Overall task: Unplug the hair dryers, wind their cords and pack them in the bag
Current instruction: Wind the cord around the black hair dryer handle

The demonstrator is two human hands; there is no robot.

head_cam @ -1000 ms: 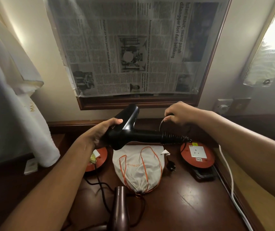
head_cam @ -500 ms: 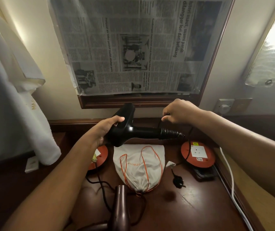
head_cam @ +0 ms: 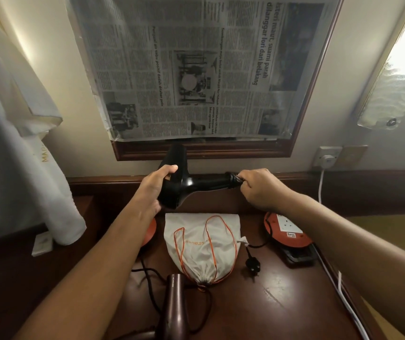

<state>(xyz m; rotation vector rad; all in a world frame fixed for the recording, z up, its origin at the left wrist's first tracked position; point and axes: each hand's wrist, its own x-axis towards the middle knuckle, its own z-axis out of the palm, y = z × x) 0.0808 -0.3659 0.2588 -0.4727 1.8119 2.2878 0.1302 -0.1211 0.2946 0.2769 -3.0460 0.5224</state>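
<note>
Left hand (head_cam: 156,190) grips black dryer (head_cam: 179,185); right hand (head_cam: 260,188), closed, winds cord (head_cam: 233,179). I judge winding continues toward plug (head_cam: 252,263).

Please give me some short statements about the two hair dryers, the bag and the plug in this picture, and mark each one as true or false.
1. The left hand holds the black hair dryer above the table. True.
2. The right hand is at the end of the dryer's handle. True.
3. The drawstring bag already holds the black dryer. False: the bag lies flat on the table.
4. The black plug sits in the wall socket. False: it lies on the table.
5. The brown hair dryer is held up. False: it rests on the table.
</note>
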